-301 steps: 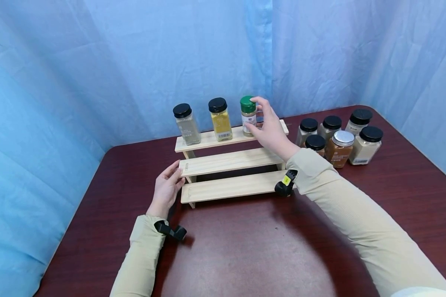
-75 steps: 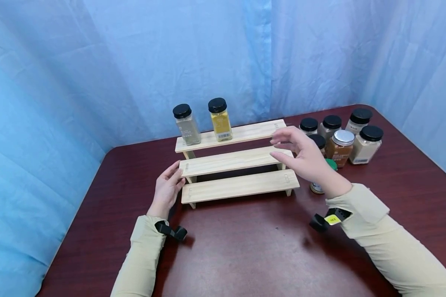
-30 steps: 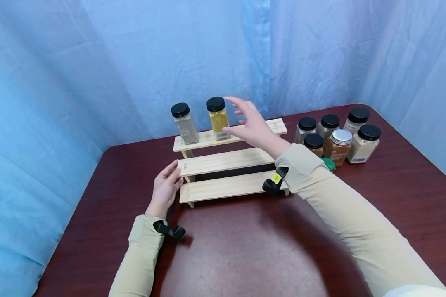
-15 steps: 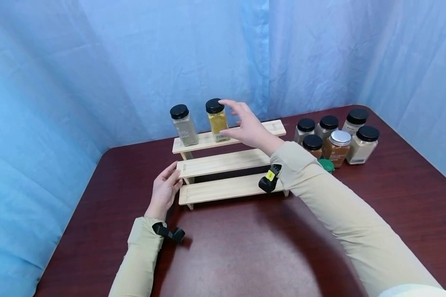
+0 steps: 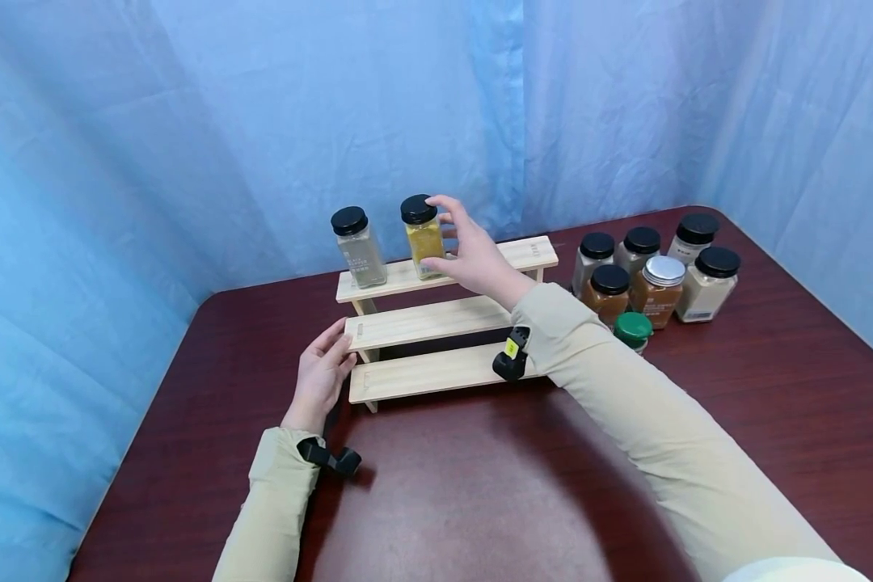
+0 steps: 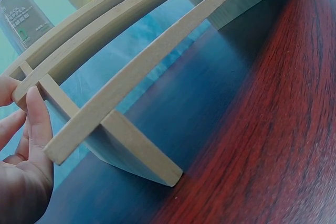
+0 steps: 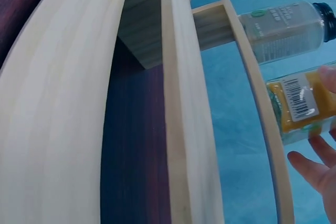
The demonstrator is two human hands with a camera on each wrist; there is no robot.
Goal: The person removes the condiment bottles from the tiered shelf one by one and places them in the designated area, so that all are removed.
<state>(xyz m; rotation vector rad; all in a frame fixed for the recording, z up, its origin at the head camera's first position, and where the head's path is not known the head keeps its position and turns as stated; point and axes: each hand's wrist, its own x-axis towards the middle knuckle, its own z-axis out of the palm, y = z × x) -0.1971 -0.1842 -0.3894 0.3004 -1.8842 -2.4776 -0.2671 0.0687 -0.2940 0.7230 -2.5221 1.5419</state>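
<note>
The yellow spice jar (image 5: 423, 238) stands upright just above the middle of the head view, on the top step of the wooden rack (image 5: 436, 322), with its black cap on. The right hand (image 5: 473, 257) has its fingers and thumb curled round the jar's right side, fingertips up by the cap, though the wrist view shows a gap at some fingers, so the grip looks partial (a loose one, I judge). A tall narrow jar taken high and from one side could tip leftward on that shallow step.

Just to its left stands the grey pepper jar (image 5: 360, 247), near enough that a tipping or swinging yellow jar might knock it off the back or front edge.

The left hand (image 5: 322, 377), fingers nearly straight, presses against the rack's left end at the middle step; if it slackens, the light rack could slide or rock.

At the right of the frame, a cluster of jars (image 5: 651, 271) and a green-capped jar (image 5: 633, 331) sit close to the right sleeve, which could brush them.
</note>
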